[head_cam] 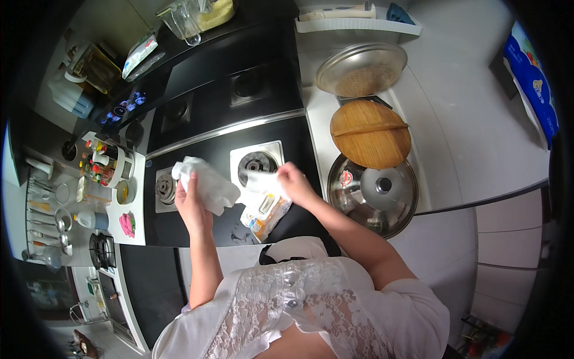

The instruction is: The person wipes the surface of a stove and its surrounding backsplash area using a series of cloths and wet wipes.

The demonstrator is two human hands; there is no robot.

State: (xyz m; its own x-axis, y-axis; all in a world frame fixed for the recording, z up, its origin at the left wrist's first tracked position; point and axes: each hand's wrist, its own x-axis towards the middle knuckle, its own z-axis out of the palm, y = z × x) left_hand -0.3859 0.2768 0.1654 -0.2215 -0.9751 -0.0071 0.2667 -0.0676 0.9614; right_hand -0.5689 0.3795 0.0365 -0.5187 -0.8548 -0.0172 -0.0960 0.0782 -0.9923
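Observation:
My left hand [193, 197] grips a crumpled white wipe [210, 186] above the black stove top, between the two front burners. Over the stove's front part, my right hand [293, 181] has its fingers closed on a second white wipe [264, 181], which is blurred. Just below this wipe lies a soft pack of wet wipes [269, 213] with a plastic lid, on the black surface [179, 229]. Whether the second wipe is still partly in the pack, I cannot tell. Behind it sits a gas burner [254, 165] in a square metal plate; another burner [166, 188] is to the left.
At right, a round wooden lid [370, 134] overlaps a glass-lidded pan [372, 202], with a metal steamer [362, 69] behind. Seasoning bottles in a white rack [123, 168], a pink cloth [127, 225] and a black pan support [102, 251] stand at left.

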